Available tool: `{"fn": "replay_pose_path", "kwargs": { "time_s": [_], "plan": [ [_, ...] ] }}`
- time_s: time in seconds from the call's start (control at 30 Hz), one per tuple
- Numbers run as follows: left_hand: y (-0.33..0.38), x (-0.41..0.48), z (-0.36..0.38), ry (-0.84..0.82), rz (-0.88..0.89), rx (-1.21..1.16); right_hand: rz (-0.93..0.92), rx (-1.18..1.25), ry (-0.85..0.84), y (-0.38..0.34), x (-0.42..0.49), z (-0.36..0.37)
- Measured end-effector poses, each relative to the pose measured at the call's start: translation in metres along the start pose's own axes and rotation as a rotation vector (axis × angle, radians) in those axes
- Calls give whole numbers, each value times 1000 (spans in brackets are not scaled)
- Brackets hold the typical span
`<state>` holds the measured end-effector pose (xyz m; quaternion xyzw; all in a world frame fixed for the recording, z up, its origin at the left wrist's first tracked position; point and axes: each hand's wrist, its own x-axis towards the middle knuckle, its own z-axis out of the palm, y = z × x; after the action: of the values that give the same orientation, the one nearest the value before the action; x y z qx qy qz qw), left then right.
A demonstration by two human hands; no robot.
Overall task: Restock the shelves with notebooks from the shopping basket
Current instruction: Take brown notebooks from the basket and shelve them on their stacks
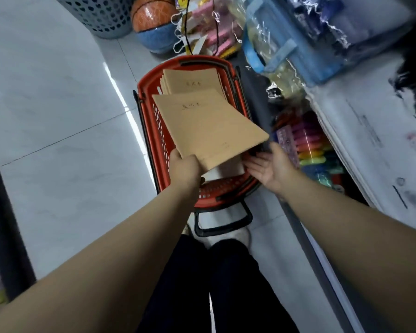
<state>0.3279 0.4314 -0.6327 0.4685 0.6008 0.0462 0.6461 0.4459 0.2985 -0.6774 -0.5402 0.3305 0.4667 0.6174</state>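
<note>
A red shopping basket point(151, 121) stands on the floor in front of my feet. A stack of brown notebooks point(192, 81) lies in its far end. My left hand point(185, 168) grips the near corner of a brown notebook point(209, 128) and holds it tilted above the basket. My right hand point(268, 168) is palm up with straight fingers, just under the notebook's right corner, apart from it. A white item point(223, 169) lies in the basket below the held notebook.
A white shelf point(370, 140) runs along the right, with bright packs point(310, 145) below and blue plastic boxes point(293, 37) beyond. A basketball point(151, 18) and a grey perforated bin point(101, 13) stand on the tiled floor point(58, 104) behind the basket.
</note>
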Motion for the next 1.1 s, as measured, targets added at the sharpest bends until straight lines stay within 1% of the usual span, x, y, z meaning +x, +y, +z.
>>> {"fn": "replay_pose_path", "kwargs": {
  "time_s": [0.07, 0.1, 0.2, 0.27, 0.33, 0.53, 0.63, 0.73, 0.9, 0.97, 1.1],
  "plan": [
    [-13, -25, -13, -31, 32, 32, -21, 67, -13, 6, -24, -7],
    [-19, -34, -17, -48, 44, 45, -34, 63, -13, 9, -33, -9],
    [-40, -61, -32, -95, 53, 81, -69, -40, -2, 30, -68, -26],
    [-56, -78, -43, -137, 64, 146, -106, -133, -9, 54, -93, -45],
    [-71, -99, -58, -178, 92, 199, -149, -153, 3, 83, -120, -64],
    [-106, -197, -122, -301, 116, 235, -249, 19, 44, 195, -225, -109],
    [-112, -240, -150, -297, 109, 234, -304, 130, 52, 244, -283, -125],
    [-117, -288, -165, -308, 90, 262, -362, 250, 72, 277, -345, -141],
    [-121, -376, -162, -448, 78, 255, -465, 372, 164, 307, -439, -179],
    [-126, -417, -154, -528, 92, 274, -516, 432, 192, 317, -479, -201],
    [-141, -490, -138, -630, 129, 313, -599, 512, 266, 337, -542, -242]
  ]
}}
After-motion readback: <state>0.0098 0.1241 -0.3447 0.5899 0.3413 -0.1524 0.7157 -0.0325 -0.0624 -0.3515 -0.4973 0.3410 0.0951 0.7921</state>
